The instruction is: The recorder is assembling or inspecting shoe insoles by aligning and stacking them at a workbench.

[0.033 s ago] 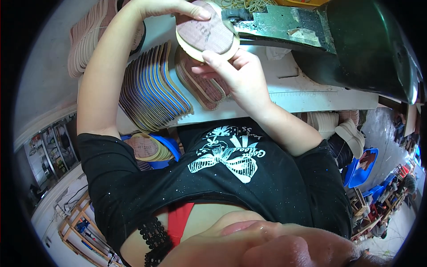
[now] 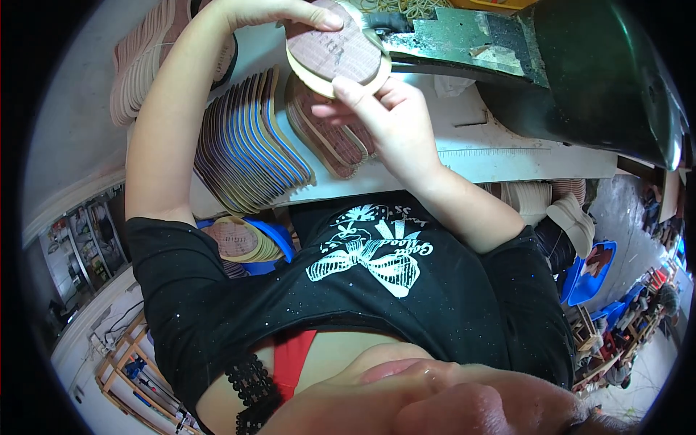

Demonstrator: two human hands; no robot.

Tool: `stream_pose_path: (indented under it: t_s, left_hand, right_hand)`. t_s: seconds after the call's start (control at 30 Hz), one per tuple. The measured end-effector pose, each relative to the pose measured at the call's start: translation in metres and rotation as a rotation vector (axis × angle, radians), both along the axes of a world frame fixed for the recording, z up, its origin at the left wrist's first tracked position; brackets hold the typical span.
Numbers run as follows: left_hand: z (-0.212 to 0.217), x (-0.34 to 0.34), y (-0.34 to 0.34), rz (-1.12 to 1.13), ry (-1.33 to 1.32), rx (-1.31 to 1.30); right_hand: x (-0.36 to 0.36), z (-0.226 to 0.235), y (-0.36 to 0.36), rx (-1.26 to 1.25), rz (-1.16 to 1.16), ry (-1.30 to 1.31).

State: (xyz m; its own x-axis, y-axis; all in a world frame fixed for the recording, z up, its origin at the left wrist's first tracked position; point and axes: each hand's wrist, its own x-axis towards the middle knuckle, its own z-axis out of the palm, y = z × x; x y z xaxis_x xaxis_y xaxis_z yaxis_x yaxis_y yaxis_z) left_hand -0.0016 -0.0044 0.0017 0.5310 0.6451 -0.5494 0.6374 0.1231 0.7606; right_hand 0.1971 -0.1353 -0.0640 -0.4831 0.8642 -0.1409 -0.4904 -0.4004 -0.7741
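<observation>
A flat, rounded shoe insole (image 2: 339,58) with a mauve-brown, woven-looking face and dark markings is held up over the white table (image 2: 522,165), well in from its near edge. The marked face is turned upward. A pale yellow layer beneath shows as a rim along the rounded end, which points toward that edge; the insole's far end is partly covered.

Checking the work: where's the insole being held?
The insole is at top centre in the head view, between the left hand and right hand, left of the green machine arm.
</observation>
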Motion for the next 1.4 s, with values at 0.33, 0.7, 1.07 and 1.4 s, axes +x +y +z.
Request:
stream_pose_path:
  t_s: [0.33, 0.7, 1.07, 1.4]
  left_hand:
    - [0.015, -0.009, -0.033, 0.252, 0.172, 0.043]
    - [0.015, -0.007, -0.071, 0.308, 0.159, 0.038]
    - [0.005, 0.013, -0.102, 0.499, 0.044, 0.005]
    - [0.012, 0.014, -0.094, 0.308, 0.212, -0.046]
  right_hand:
    - [-0.003, 0.003, 0.013, -0.025, -0.009, 0.083]
    - [0.006, 0.002, 0.024, 0.007, -0.006, -0.018]
    - [0.021, 0.011, 0.001, 0.189, 0.099, -0.321]
    - [0.033, -0.010, 0.005, 0.167, 0.091, -0.255]
